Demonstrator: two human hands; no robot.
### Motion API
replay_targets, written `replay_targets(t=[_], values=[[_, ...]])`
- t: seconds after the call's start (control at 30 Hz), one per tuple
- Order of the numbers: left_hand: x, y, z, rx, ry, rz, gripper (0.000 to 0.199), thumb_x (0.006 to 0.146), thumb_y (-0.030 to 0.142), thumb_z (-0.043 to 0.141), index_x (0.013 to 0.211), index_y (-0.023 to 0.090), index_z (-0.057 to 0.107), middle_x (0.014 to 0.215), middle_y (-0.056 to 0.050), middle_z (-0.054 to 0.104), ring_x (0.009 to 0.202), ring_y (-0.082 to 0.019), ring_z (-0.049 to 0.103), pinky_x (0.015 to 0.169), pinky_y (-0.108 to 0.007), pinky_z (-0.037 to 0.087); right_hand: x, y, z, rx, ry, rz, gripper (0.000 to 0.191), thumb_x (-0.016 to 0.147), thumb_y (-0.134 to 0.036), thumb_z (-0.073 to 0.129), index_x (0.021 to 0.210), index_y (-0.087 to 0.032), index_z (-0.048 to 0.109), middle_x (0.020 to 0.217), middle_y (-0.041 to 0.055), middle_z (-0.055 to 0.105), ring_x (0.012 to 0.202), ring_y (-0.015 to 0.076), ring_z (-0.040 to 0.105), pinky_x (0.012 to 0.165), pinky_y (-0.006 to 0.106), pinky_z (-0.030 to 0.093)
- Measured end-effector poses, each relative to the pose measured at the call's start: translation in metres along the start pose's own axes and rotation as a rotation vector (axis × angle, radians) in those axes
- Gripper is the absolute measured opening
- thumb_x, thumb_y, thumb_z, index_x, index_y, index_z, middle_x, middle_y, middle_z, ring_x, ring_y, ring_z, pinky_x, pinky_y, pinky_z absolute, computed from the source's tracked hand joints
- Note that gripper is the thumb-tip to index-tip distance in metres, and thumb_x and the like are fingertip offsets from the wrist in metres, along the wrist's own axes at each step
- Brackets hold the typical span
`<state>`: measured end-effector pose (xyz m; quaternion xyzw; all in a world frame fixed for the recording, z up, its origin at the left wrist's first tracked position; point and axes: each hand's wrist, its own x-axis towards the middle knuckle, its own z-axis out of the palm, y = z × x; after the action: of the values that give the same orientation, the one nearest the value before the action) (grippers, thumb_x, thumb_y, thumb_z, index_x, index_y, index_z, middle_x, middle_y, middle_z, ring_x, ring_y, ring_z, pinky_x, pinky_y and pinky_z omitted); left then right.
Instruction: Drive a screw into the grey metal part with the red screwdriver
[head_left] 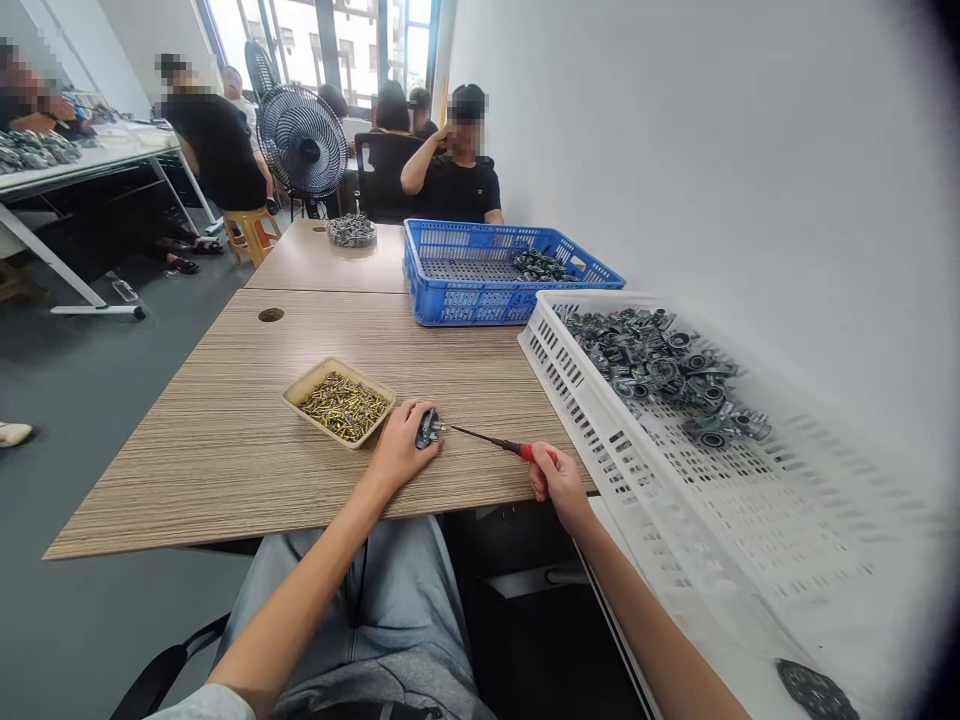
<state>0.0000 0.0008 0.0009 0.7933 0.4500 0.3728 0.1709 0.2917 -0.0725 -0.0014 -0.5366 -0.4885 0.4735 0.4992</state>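
My left hand [403, 447] is closed around a small grey metal part [428, 428], pressing it to the wooden table. A brass-coloured screw [444, 427] sticks out of the part's right side. In my right hand [559, 483] is a screwdriver [517, 447] with a red and black handle, held nearly level. Its thin dark shaft points left, with the tip at or very near the screw; contact cannot be made out. Just left of my left hand stands a cream tray [300, 413] full of brass-coloured screws [343, 405].
A white crate [592, 400] with many grey metal parts [652, 355] stands at the right against the wall. Behind it is a blue crate [472, 305] with more parts. Farther back are a round container of parts [351, 230], a fan [301, 140] and several people.
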Motion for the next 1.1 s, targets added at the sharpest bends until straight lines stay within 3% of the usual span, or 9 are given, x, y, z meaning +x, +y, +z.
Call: replay_targets(t=[0.77, 1.1], values=[[-0.0015, 0.0024, 0.0002, 0.053, -0.018, 0.024, 0.054, 0.084, 0.02, 0.072, 0.135, 0.026, 0.054, 0.137, -0.009, 0.058, 0.129, -0.03, 0.056, 0.114, -0.047, 0.046, -0.0006, -0.0026, 0.0026, -0.184, -0.024, -0.025, 0.057, 0.096, -0.074, 0.051, 0.076, -0.021, 0.061, 0.04, -0.0053, 0.045, 0.036, 0.0111, 0.037, 0.041, 0.026, 0.031], [-0.0009, 0.0003, 0.0007, 0.045, -0.011, 0.026, 0.053, 0.084, 0.022, 0.073, 0.134, 0.025, 0.054, 0.136, -0.009, 0.059, 0.127, -0.03, 0.056, 0.113, -0.047, 0.046, -0.004, -0.0067, 0.0043, -0.17, -0.065, -0.05, 0.048, 0.097, -0.066, 0.058, 0.077, -0.023, 0.056, 0.047, -0.0061, 0.046, 0.042, 0.0118, 0.039, 0.045, 0.027, 0.032]])
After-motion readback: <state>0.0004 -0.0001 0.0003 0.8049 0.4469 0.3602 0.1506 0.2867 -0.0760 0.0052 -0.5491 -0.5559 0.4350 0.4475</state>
